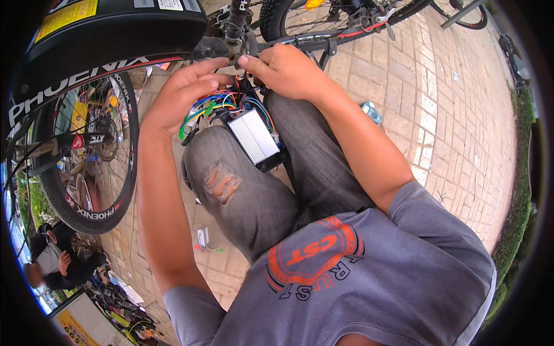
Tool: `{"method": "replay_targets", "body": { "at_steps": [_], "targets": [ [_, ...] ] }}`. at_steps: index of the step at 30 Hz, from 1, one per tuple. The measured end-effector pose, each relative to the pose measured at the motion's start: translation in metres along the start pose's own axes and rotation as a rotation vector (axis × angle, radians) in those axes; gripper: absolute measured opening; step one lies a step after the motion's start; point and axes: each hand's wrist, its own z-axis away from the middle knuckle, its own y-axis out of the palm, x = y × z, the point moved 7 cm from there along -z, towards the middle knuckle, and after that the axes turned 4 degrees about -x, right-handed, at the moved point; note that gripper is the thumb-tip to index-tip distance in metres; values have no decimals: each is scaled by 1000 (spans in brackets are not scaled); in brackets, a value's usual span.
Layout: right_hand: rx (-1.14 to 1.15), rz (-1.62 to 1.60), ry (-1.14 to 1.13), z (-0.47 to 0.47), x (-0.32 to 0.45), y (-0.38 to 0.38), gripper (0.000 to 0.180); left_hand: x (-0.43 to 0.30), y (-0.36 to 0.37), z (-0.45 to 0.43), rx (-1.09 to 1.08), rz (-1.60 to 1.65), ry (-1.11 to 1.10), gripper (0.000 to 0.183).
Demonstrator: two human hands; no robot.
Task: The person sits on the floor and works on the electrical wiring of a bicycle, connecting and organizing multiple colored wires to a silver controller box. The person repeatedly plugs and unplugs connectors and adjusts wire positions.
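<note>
A silver finned motor controller box (254, 136) lies on a black tray (272, 161) between my knees. From its upper end spreads a bundle of coloured wires (225, 101) with green and white connectors. My left hand (190, 84) reaches in from the left, fingers stretched to the wires beside the bicycle frame's lower tube (212, 46). Opposite it, my right hand (285, 71) curls with its thumb against a dark cable (236, 64) by the frame. Its other fingertips are hidden, and what my left fingertips touch is hard to make out.
A black battery case (117, 39) overhangs the upper left, above a bicycle wheel (130, 173). Another bicycle wheel (277, 21) stands ahead. A teal multimeter (371, 112) lies on the paving at right. A small white box with wires (202, 237) is on the ground; a person (56, 255) is at far left.
</note>
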Motion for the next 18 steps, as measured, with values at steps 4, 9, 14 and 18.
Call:
{"method": "replay_targets", "body": {
  "at_steps": [4, 9, 14, 18],
  "targets": [
    [4, 19, -21, 7, 6, 1, 69, -12, 4, -15, -106, -233, -23, 52],
    [29, 170, -104, 25, 16, 3, 68, -20, 12, -28, -101, -329, -15, 52],
    [130, 107, -138, 34, 16, 2, 77, -19, 9, -21, -179, -46, 145, 46],
    [109, 38, -281, 32, 16, 9, 68, -29, 12, -10, -171, 11, 190, 39]
  ]
}}
